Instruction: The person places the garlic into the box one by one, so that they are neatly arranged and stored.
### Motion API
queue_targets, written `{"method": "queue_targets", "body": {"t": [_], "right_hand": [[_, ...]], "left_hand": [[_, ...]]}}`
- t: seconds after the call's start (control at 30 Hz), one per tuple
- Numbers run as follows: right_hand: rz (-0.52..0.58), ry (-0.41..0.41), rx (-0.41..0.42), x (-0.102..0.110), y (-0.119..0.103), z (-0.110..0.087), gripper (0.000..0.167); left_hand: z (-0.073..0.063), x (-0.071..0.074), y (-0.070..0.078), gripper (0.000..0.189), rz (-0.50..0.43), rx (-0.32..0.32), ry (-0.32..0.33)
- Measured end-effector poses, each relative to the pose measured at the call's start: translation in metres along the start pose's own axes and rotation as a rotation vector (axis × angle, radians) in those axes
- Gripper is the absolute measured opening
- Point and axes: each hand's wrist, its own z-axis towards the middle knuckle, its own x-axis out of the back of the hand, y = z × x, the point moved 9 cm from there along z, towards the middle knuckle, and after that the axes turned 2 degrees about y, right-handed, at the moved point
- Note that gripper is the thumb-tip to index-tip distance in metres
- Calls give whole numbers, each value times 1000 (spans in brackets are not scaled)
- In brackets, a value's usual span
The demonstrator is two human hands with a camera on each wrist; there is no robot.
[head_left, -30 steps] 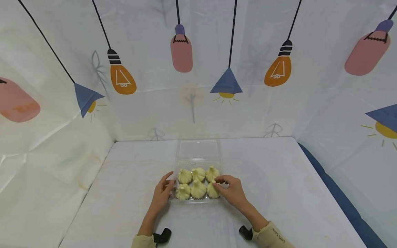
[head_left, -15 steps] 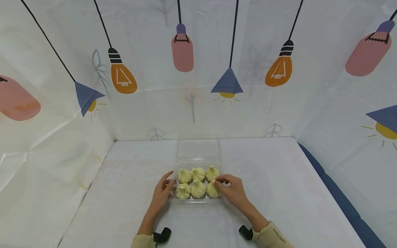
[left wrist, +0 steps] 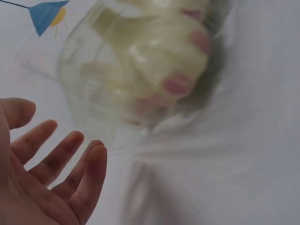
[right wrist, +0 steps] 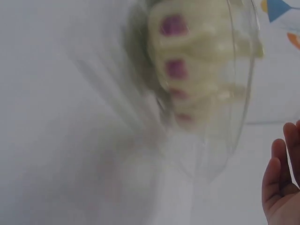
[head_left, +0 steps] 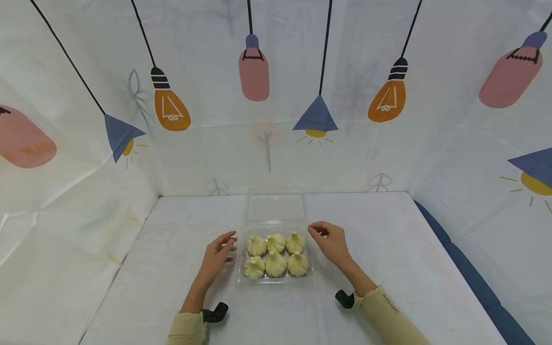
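Observation:
A clear plastic clamshell box (head_left: 276, 281) lies on the table in the head view, its lid (head_left: 276, 209) raised at the back. Inside sit pale garlic bulbs (head_left: 276, 263) in two rows of three. To the left of the box is my left hand (head_left: 215, 256), fingers spread and loosely bent. My right hand (head_left: 332, 242) is at the box's right back corner, fingertips close to where the lid joins. Both wrist views show the garlic blurred through the plastic; the left hand (left wrist: 61, 183) and right hand (right wrist: 283, 183) appear apart from it, holding nothing.
The box stands mid-way on a white-covered table (head_left: 384, 278). White sheeting (head_left: 276, 153) printed with lamps hangs behind and at both sides. Dark blue cloth (head_left: 470, 273) shows along the right edge. Black wrist mounts (head_left: 215, 312) stick out from the sleeves.
My right hand has let go of the front right garlic bulb and moved up and right to the box's back corner. My left hand has drawn slightly left, away from the box.

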Motion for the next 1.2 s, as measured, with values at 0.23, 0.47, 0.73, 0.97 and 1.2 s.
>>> {"method": "queue_targets", "body": {"t": [0.23,0.47,0.73,0.97,1.2], "right_hand": [[-9,-8,-116,10,24,43,14],[23,-34,-272,8,50,72,22],[7,-54,-419,-9,79,84,31],[33,-52,-528,-24,108,78,34],[104,-47,-586,-36,121,72,35]], "left_hand": [[41,22,11,45,114,-16,-8],[77,18,28,40,274,-45,-97],[114,12,17,43,233,113,-110],[133,10,-5,43,135,233,-55],[137,8,-26,41,32,346,24]]}}
